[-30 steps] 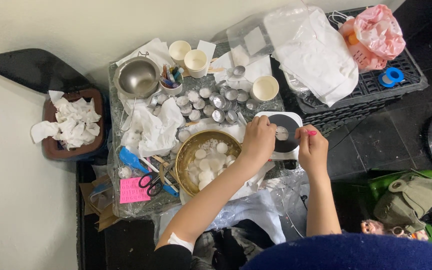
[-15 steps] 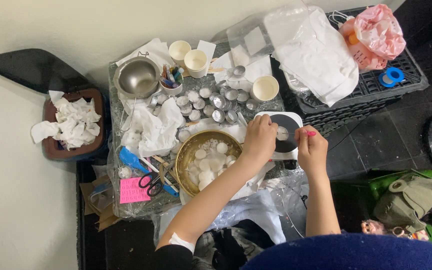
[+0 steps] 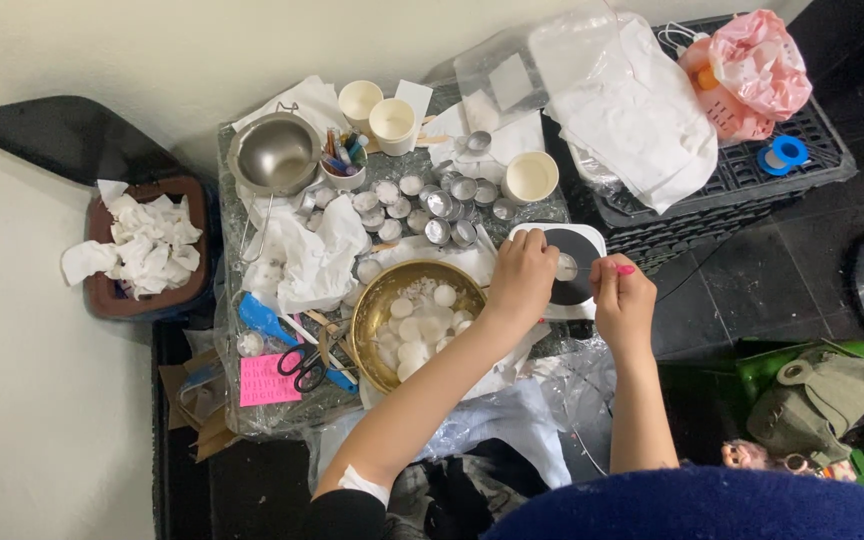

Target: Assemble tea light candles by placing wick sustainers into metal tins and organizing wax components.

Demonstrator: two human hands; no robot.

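Both hands are working over a small white hot plate [image 3: 592, 240] with a round black top, sitting at the right edge of the cluttered counter [image 3: 227, 150]. A small metal cup [image 3: 566, 266] is standing on the black disc, between the two hands. The left hand [image 3: 520, 280] is lying palm down across the left part of the plate, its fingers curled together beside the cup; whether its grip is actually closing on the cup cannot be told from this angle. The right hand [image 3: 624, 300] is hovering just at the plate's right edge, thumb and forefinger pressed together in a pinch close to the cup — what they are pinching is too small to make out.

Just left of the left forearm a brass bowl [image 3: 414, 322] is holding white wax discs and crumbs. Behind the plate a cluster of empty metal candle cups [image 3: 432, 200] is spreading across the counter, with a cream paper cup [image 3: 530, 176] beside it and two more paper cups [image 3: 377, 110] farther back. A steel bowl [image 3: 274, 154] is sitting at the back left, next to a little pot of coloured sticks [image 3: 342, 158]. Crumpled tissue [image 3: 317, 255] is lying in the middle, and near the front edge are black-handled scissors [image 3: 302, 365] and a pink note [image 3: 267, 380].

Left of the counter a brown bin [image 3: 147, 250] is holding used tissues. To the right a black crate [image 3: 752, 190] is carrying white plastic bags [image 3: 632, 110], a pink bag [image 3: 752, 70] and a blue tape roll [image 3: 782, 154].
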